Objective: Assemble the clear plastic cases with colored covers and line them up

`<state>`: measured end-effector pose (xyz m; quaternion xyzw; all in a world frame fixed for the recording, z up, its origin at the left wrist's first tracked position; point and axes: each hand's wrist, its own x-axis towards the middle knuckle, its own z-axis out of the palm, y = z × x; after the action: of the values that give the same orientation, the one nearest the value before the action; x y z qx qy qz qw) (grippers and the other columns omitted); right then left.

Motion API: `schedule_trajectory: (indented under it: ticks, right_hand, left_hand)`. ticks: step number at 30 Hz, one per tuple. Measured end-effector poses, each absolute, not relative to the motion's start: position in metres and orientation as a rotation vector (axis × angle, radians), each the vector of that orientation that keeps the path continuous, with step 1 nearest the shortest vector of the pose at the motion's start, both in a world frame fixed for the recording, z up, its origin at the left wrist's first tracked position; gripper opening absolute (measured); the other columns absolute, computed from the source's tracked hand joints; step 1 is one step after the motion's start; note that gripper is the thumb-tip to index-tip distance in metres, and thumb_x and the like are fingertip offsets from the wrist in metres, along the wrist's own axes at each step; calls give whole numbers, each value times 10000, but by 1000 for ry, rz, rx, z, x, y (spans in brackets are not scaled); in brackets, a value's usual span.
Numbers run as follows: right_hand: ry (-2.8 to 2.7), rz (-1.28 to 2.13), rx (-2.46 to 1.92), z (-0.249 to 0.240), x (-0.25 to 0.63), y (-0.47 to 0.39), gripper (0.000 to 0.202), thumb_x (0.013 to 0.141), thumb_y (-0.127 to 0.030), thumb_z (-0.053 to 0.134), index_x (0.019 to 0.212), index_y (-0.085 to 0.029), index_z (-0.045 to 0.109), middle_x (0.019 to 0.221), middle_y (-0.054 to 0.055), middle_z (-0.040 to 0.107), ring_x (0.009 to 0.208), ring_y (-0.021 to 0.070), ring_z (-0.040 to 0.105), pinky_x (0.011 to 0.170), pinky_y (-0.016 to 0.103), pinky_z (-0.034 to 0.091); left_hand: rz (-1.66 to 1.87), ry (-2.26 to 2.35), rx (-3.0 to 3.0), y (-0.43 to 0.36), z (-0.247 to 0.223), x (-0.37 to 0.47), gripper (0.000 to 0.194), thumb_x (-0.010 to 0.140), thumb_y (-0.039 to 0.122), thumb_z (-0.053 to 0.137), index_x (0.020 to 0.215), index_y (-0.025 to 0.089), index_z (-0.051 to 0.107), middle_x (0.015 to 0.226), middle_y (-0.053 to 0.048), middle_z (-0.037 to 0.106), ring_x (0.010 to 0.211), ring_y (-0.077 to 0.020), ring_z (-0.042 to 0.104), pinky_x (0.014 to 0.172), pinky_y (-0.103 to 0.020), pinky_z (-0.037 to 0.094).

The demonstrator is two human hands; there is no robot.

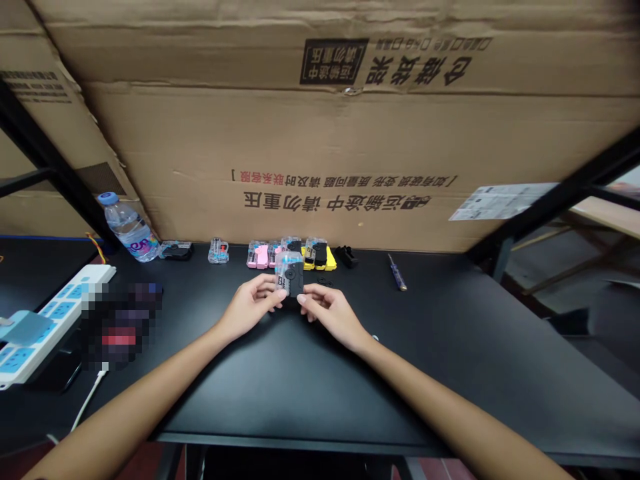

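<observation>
Above the middle of the black table, my left hand [254,301] and my right hand [331,312] hold one small clear-and-black plastic device [291,275] between them. It is raised upright, with a round dial-like part on its black half. Each thumb presses a lower side of it; the other fingers are partly hidden behind. Behind it stand similar devices: pink-and-clear ones [259,255], yellow-and-black ones [320,253] and a clear one [219,251]. A black-and-clear one [176,251] lies farther left. The held device partly covers the row.
A water bottle [129,228] leans by the cardboard [320,133] at the back. At left are a white power strip [63,307], a pixelated dark object [123,327] and a white cable [90,400]. A screwdriver [397,273] and a small black part [347,256] lie to the right.
</observation>
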<state>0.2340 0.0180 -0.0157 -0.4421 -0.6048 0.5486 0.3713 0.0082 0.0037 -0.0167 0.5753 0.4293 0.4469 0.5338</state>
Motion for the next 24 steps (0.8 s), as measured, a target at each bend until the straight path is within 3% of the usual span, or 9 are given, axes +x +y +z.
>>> schedule_trajectory:
  ticks: [5, 10, 19, 24]
  right_hand:
    - [-1545, 1396, -1138, -12, 233, 18, 596, 810, -674, 816, 1089, -154, 730, 715, 17, 689, 593, 159, 601, 614, 321, 539]
    - [-1641, 1415, -1103, -9, 231, 17, 544, 874, -648, 756, 1124, -165, 776, 722, 19, 693, 610, 155, 596, 624, 312, 528]
    - [-1699, 1420, -1081, -11, 232, 15, 519, 936, -590, 711, 1228, -166, 779, 750, 25, 713, 651, 157, 614, 662, 308, 535]
    - [-1729, 1405, -1075, -11, 233, 15, 498, 959, -582, 689, 1226, -174, 788, 763, 32, 720, 666, 166, 619, 667, 311, 531]
  left_hand:
    - [969, 1100, 1456, 2, -11, 10, 446, 946, 613, 699, 948, 167, 727, 886, -75, 778, 645, -146, 686, 525, -231, 492]
    - [1068, 1194, 1449, 10, -4, 1, 533, 949, 685, 645, 880, 163, 730, 847, -90, 790, 541, -122, 626, 414, -203, 398]
    - [1060, 1372, 1336, 52, -17, -27, 517, 928, 649, 692, 870, 136, 704, 755, -87, 762, 426, -85, 558, 352, -187, 276]
    - [1047, 1404, 1383, 61, -22, -26, 511, 977, 628, 652, 890, 130, 723, 737, -78, 770, 406, -89, 575, 361, -195, 295]
